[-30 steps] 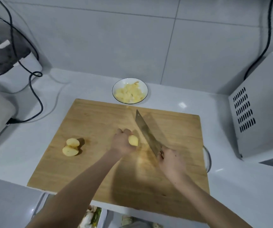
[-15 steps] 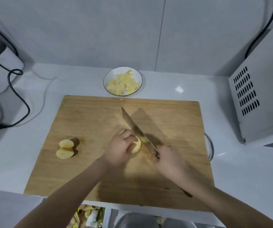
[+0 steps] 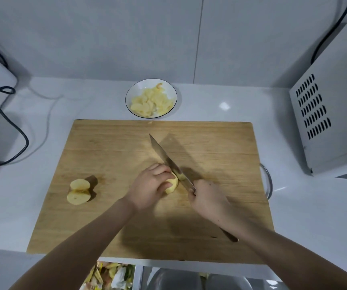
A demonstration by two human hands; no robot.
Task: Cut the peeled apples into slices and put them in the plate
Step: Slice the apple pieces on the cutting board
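Note:
My left hand (image 3: 150,186) grips a peeled apple piece (image 3: 172,184) in the middle of the wooden cutting board (image 3: 114,155). My right hand (image 3: 207,198) holds the handle of a knife (image 3: 168,161); its blade lies against the right side of that piece, with the tip pointing away to the upper left. Two more peeled apple pieces (image 3: 79,191) sit together near the board's left edge. Behind the board stands a white plate (image 3: 171,92) holding several apple slices.
A white microwave (image 3: 331,105) stands at the right, a metal handle (image 3: 267,181) beside the board's right edge. Black cables (image 3: 11,126) and appliances lie at the left. A bin with peels (image 3: 107,277) is below the counter's front edge.
The apple piece came down onto the board under my left hand. The knife swung in against its right side and has lowered into it.

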